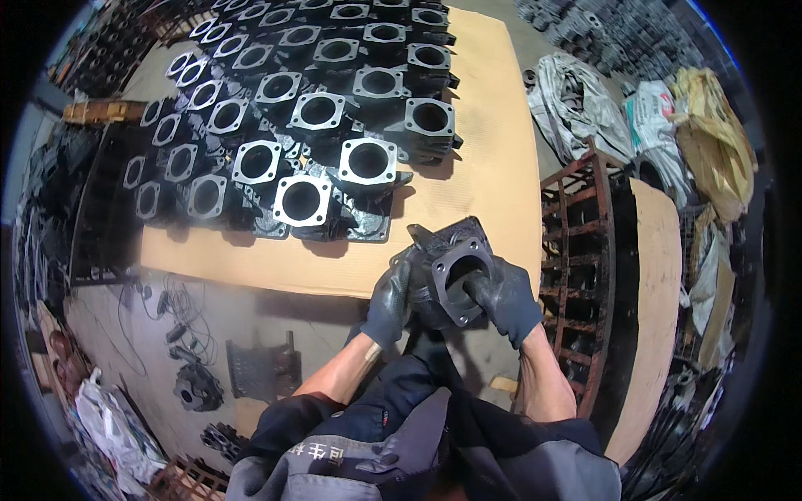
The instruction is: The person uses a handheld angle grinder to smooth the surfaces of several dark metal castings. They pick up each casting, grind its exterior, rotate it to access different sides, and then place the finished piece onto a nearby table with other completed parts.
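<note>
Between my hands, at the near right edge of the cardboard-topped table, is a dark metal casting (452, 294) with a square flange, a round bore and bolt holes at its corners. My left hand (389, 301), in a dark glove, grips the casting's left side. My right hand (505, 297), gloved too, holds its right side, with fingers reaching into the bore. Beyond, several similar castings stand in rows; the nearest, a flanged casting (302, 200), has a bright machined face turned up.
A tan cardboard sheet (491, 125) covers the table. Rusty metal cage racking (578, 250) stands close on the right, with white sacks (576, 104) behind it. Cables (180, 313) and loose metal parts (197, 386) lie on the floor at left.
</note>
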`<state>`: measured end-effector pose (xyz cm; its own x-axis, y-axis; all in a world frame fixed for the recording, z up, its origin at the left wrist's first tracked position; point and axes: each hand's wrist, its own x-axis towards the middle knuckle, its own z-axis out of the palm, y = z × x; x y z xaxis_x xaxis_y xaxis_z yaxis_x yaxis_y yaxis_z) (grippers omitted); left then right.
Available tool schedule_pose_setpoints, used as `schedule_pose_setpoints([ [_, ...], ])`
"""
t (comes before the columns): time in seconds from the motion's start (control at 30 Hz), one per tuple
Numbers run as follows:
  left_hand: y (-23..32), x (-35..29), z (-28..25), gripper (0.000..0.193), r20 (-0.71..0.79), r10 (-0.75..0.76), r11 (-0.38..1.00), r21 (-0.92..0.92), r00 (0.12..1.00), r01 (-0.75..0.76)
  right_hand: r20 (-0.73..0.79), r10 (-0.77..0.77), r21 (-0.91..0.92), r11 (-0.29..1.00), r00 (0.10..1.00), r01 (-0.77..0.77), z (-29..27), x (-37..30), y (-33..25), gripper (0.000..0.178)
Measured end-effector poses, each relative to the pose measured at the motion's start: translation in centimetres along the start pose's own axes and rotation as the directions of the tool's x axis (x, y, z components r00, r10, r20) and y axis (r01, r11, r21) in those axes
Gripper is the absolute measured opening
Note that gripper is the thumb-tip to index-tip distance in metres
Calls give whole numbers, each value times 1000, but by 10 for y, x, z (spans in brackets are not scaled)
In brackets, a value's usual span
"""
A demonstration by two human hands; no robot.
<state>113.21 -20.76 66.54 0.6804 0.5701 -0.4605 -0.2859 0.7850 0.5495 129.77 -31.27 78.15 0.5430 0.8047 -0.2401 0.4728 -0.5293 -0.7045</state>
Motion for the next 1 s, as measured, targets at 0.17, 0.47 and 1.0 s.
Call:
schedule_pose_setpoints([
  [0.17,-3,4,11,47,-284,-60,871,453,957,189,198,-62,-183,978,978,99,-13,57,2,34],
  [0.47,-44,58,-33,64,-287,-178,924,279,941,260,392,-118,-300,921,912,249,-6,133,10,33],
  [1.0,-14,90,-11,60,-258,-274,941,127,927,313,527,-78,-301,914,847,271,6,193,-4,38],
])
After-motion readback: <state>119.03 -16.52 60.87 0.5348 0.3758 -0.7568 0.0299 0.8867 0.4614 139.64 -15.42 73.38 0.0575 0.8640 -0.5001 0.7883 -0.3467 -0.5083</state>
